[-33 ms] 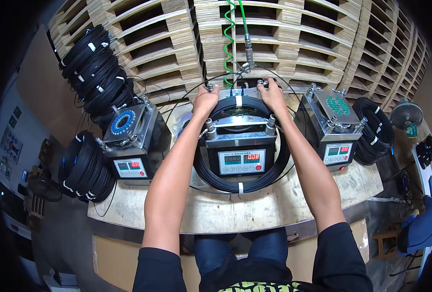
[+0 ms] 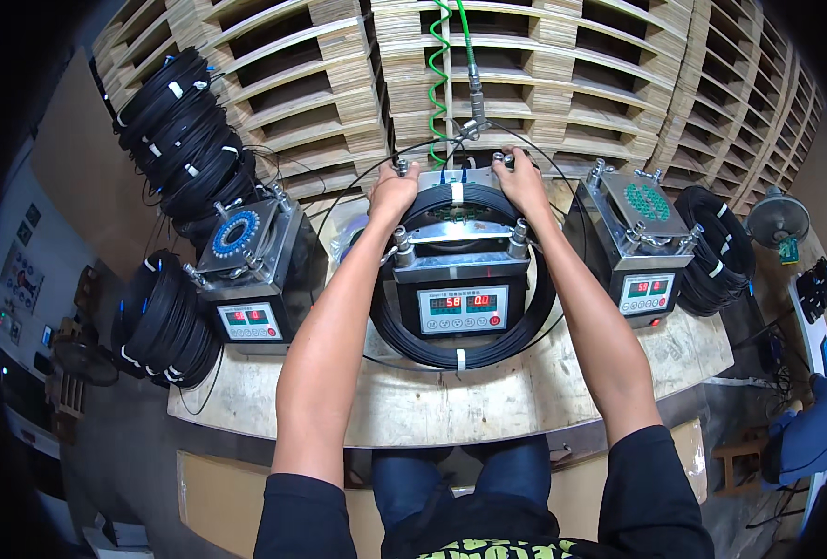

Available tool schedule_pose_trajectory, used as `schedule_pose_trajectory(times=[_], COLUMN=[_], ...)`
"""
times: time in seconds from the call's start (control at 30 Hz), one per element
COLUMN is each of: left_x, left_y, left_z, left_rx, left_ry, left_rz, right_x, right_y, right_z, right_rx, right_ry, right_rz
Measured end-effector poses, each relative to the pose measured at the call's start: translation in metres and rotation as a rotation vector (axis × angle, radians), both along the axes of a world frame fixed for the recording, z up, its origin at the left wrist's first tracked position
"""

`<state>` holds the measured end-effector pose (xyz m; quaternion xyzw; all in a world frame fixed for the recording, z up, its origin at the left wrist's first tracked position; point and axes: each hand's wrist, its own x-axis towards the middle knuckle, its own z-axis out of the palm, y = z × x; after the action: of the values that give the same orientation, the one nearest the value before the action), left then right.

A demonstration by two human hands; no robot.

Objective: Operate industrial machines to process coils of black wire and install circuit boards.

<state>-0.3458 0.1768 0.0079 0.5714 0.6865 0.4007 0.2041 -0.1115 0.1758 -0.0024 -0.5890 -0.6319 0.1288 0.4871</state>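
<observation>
The middle polishing machine (image 2: 472,310), a dark box with a metal top and a lit red display, stands before me on the bench. A coil of black cable (image 2: 461,360) is looped around it, bound with white ties; two blue-tipped ends stand up at the back. My left hand (image 2: 395,197) is closed on the metal clamp post at the machine's back left corner. At the back right corner my right hand (image 2: 522,184) grips the matching clamp post (image 2: 498,160). Both front clamp posts (image 2: 518,239) are untouched. My fingers partly hide the rear posts.
Similar machines flank it: the left one (image 2: 248,321) bears a ring of blue connectors, the right one (image 2: 649,293) green ones. Black cable coils (image 2: 176,140) are piled at left and right. Wooden pallets (image 2: 609,84) rise behind. A green air hose (image 2: 466,42) hangs down. A fan (image 2: 779,224) stands far right.
The lit digits on all three machine displays differ from before. My hands, the cable coil and the machines have stayed in place.
</observation>
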Motion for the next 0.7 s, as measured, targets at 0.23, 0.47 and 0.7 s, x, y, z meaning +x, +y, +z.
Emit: schedule_pose_trajectory(times=[0.23,0.47,0.7], left_x=[-0.002,-0.002,0.002], left_y=[-0.004,-0.004,-0.009], left_z=[0.001,0.005,0.007], left_rx=[0.064,-0.034,-0.022], left_ry=[-0.079,-0.035,-0.003], left_rz=[-0.062,-0.059,0.006], right_x=[-0.003,-0.003,-0.003], right_y=[-0.001,-0.004,-0.004], right_z=[0.001,0.009,0.008], right_rx=[-0.050,-0.276,-0.283], right_ry=[0.032,-0.024,0.001], right_rz=[-0.100,-0.131,-0.077])
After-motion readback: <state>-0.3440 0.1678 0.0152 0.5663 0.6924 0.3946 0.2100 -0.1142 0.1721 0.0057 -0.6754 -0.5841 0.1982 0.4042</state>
